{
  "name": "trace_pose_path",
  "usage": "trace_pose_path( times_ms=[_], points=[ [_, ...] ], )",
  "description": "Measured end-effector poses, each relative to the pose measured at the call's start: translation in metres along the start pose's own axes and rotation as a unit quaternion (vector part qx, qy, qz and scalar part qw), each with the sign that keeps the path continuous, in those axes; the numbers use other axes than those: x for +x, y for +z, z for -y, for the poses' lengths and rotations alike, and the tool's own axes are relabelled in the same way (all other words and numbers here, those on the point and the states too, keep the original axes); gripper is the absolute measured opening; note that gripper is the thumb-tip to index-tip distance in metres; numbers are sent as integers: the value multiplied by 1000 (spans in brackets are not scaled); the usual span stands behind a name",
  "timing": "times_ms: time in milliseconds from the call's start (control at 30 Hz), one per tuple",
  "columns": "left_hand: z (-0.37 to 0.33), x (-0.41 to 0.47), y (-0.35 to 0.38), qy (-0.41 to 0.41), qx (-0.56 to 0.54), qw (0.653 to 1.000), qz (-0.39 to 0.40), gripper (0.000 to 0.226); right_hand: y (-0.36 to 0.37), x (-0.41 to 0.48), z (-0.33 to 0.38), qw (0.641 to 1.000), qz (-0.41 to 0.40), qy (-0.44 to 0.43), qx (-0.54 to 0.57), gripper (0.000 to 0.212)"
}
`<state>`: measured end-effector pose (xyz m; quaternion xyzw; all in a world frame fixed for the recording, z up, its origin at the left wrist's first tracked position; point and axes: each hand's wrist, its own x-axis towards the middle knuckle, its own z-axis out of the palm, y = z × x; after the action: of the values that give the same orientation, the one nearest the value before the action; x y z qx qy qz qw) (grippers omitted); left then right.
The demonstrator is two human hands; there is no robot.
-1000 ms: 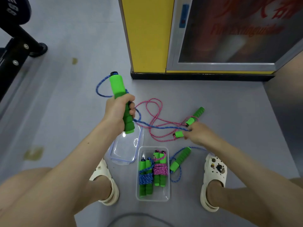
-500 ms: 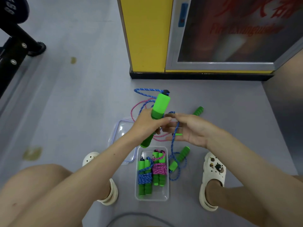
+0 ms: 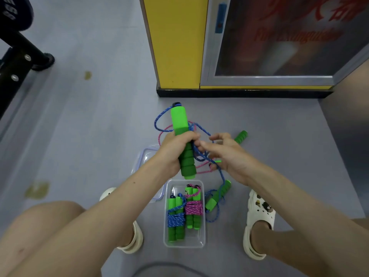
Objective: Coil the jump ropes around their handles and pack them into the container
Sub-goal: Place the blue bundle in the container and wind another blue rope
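**BLUE ROPE IN HAND, NO TURNS LAID YET: TANGLE RISK**

Grips a handle point(image 3: 180, 124) upright in the left hand point(image 3: 175, 148), fingers closed round its lower half, above the container point(image 3: 184, 244). Holds the blue rope point(image 3: 200, 155) in the right hand point(image 3: 229, 154), fingers curled about the cord just beside the handle. Leaves the second handle point(image 3: 218, 194) on the floor point(image 3: 89, 136), just right of the container, with the cord trailing down to it. Shows no turns on the held handle.

Finds a blue bundle point(image 3: 175, 218) and a pink bundle point(image 3: 192, 208) already packed side by side.

Risks judged from here:
- Hooking the loose pink rope point(image 3: 202, 167), lying crossed under the blue, into the coil if wound without separating the two.
- Dragging the second handle against the light container and shifting it as slack is taken up.
- Losing turns off the foam if tension drops.

Surface and room: smooth grey floor with yellowish stains point(image 3: 37, 188). Clear lid point(image 3: 146, 154) beside the container, partly under the left forearm. Pale clogs point(image 3: 259, 212) either side. Yellow pillar point(image 3: 175, 47) and glazed cabinet point(image 3: 279, 37) with red lettering ahead. Black frame point(image 3: 16, 56) at far left.
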<state>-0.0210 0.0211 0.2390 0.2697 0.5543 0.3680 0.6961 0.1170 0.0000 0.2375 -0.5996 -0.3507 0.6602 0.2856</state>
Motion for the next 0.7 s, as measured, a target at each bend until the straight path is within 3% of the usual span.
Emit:
trace_pose_path(
  times_ms=[67,167,333,467,600,700],
  points=[
    [-5,1,-3,-14,-59,998,4,24,-3,0,-1,998,-10,-15,-57,42],
    [-12,5,-10,-19,-118,993,16,28,-9,-1,-1,995,38,-15,-90,29],
    [-20,7,-28,-6,-110,994,-12,27,-17,-1,-8,987,78,-13,-141,17],
    [-27,10,-46,24,-112,988,-106,25,-26,3,-12,973,46,18,-224,12],
    [-28,15,-70,86,12,952,-292,25,-34,4,-16,936,14,81,-342,28],
    [-25,16,-76,112,76,937,-322,23,-31,6,-19,915,-19,74,-397,43]
  ],
)
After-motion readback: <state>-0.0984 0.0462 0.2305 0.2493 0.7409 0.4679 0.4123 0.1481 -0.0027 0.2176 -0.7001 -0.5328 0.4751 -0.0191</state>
